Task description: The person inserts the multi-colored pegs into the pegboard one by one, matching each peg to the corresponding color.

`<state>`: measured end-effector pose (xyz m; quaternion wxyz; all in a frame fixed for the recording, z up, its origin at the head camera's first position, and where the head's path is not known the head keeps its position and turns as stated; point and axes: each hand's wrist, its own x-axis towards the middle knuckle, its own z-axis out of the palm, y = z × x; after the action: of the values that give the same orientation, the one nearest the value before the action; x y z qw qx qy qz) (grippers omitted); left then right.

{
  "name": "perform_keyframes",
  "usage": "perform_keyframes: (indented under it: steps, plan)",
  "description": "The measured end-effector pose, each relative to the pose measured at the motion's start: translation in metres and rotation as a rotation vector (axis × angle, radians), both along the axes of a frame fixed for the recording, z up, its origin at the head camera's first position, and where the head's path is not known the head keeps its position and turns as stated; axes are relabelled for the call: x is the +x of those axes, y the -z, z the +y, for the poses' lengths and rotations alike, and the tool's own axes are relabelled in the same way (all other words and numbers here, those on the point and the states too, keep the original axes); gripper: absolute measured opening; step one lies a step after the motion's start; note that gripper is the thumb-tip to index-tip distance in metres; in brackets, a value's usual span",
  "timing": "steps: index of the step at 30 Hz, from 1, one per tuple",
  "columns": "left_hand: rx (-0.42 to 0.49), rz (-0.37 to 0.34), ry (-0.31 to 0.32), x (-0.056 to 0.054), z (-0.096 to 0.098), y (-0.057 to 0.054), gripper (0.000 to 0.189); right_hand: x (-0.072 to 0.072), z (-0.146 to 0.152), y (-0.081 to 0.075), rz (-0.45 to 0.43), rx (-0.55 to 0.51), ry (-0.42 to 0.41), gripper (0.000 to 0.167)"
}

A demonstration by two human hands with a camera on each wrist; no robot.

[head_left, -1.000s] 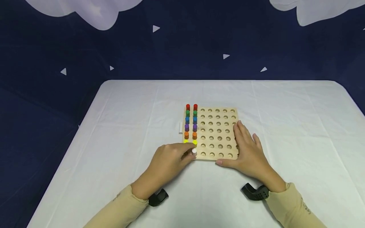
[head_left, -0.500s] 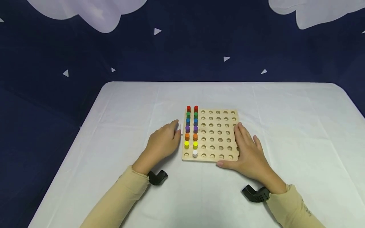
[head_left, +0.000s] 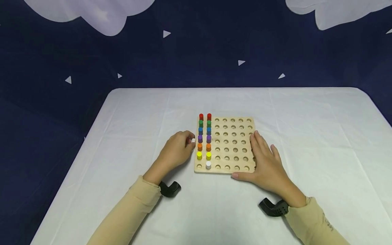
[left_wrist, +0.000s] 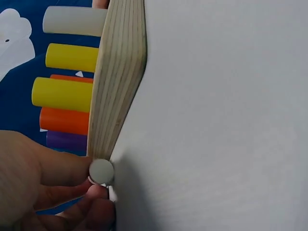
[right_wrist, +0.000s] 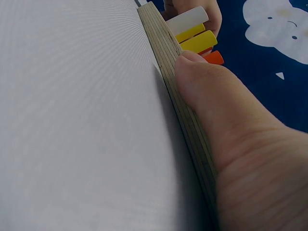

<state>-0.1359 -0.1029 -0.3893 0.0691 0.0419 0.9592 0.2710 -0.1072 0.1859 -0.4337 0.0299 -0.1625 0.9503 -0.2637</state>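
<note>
A wooden peg board (head_left: 230,145) lies on the table, its two left columns holding upright pegs in red, green, blue, purple, orange and yellow pairs. A white peg (head_left: 208,165) stands in the front row of the second column; the front-left hole (head_left: 199,166) is bare. Just beyond the board's left edge, my left hand (head_left: 176,149) pinches another white peg (left_wrist: 101,171) between thumb and fingers. My right hand (head_left: 269,166) rests against the board's right side with fingers extended, its thumb (right_wrist: 192,79) along the front edge.
White cloth covers the table (head_left: 147,112). Behind it hangs a dark blue backdrop (head_left: 202,51) with pale clouds and triangles. Black wrist devices (head_left: 274,207) sit below both hands. Several rows of unfilled holes span the board's right part.
My left hand let go of the white peg in the second column, moved up and left, and took hold of the white peg beside the board. The right hand stays put.
</note>
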Motion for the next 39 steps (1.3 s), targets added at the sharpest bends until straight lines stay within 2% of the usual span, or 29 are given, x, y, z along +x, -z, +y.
perform_keyframes:
  steps: [6, 10, 16, 22, 29, 36, 39]
  plan:
    - [-0.024, -0.008, 0.038, 0.005, -0.002, -0.004, 0.031, 0.000, 0.000, -0.002, -0.016, 0.000, -0.002, 0.141]
    - [-0.056, 0.031, 0.061, 0.009, -0.003, -0.004, 0.026, 0.000, 0.000, -0.003, -0.017, -0.003, -0.010, 0.141]
    - [-0.032, 0.079, 0.057, 0.011, -0.004, 0.000, 0.020, 0.000, -0.001, -0.003, -0.022, 0.001, -0.003, 0.141]
    - [0.072, 0.073, 0.020, 0.011, -0.008, 0.004, 0.018, 0.000, -0.001, -0.004, -0.022, 0.003, -0.007, 0.141]
    - [0.182, 0.099, 0.011, 0.014, -0.015, 0.006, 0.022, 0.000, 0.000, -0.002, -0.021, 0.000, -0.001, 0.141]
    - [0.280, 0.172, 0.001, 0.020, -0.023, 0.007, 0.030, 0.000, 0.000, -0.003, -0.019, 0.001, -0.002, 0.141]
    - [0.339, 0.179, -0.018, 0.023, -0.024, 0.006, 0.032, 0.000, 0.000, -0.002, -0.013, -0.005, -0.003, 0.141]
